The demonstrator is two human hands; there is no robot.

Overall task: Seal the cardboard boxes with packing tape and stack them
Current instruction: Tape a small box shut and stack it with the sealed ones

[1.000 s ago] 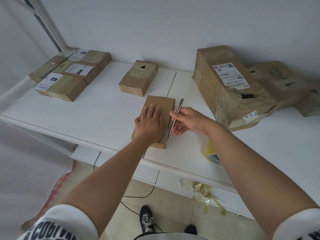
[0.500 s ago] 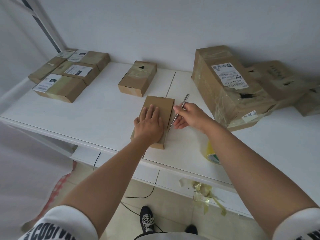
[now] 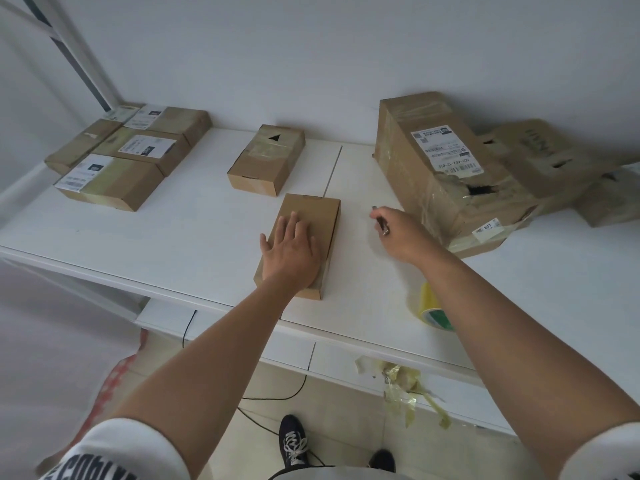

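Observation:
A small plain cardboard box lies on the white table near its front edge. My left hand rests flat on the box's lid, fingers straight. To the right of the box, apart from it, my right hand grips a thin metal tool, mostly hidden in the fingers. A yellow roll of packing tape stands near the front edge, partly hidden behind my right forearm. A taped box with a black arrow sits just behind the plain box.
Several taped, labelled boxes lie grouped at the back left. A large torn box leans at the right, with more worn boxes behind it. Crumpled tape scraps hang from the table's front edge. A shoe and cable show on the floor.
My right hand has moved away from the box's right edge to the right, taking the metal tool with it. The left hand stays flat on the box.

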